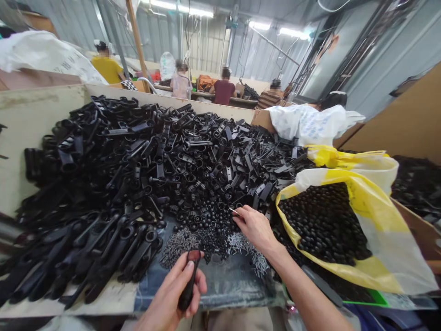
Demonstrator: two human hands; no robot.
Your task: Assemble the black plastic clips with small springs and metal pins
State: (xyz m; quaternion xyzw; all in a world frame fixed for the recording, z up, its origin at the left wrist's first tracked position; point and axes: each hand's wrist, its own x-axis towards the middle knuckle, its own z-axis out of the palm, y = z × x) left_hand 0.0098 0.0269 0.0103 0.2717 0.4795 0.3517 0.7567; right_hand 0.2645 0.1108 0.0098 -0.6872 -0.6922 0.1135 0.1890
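1. Left hand: clenched around a black plastic handle, fingers wrapped behind it and thumb pressed along its side. Dark red upper end showing above the thumb, close to the near edge of the table.
2. Right hand: grasping a thin metal pin between thumb and forefinger, the pin's tip pointing left, just above the small black parts at the middle of the heap's near side.
3. Between the hands: small round black beads in a loose mound, with two patches of grey metal pins on either side, lying on a grey plastic sheet along the near edge.
4. From there to the far edge: a large heap of black plastic parts, mostly long ring-ended levers, the biggest pieces toward the near left corner.
5. Just right of the right hand: an open yellow-and-white plastic bag full of black beads.
6. Past the right edge: another dark heap of parts, with a white sack at the far right corner.
7. Beyond the far edge: co-workers at a bench, one in a yellow shirt, one in maroon.
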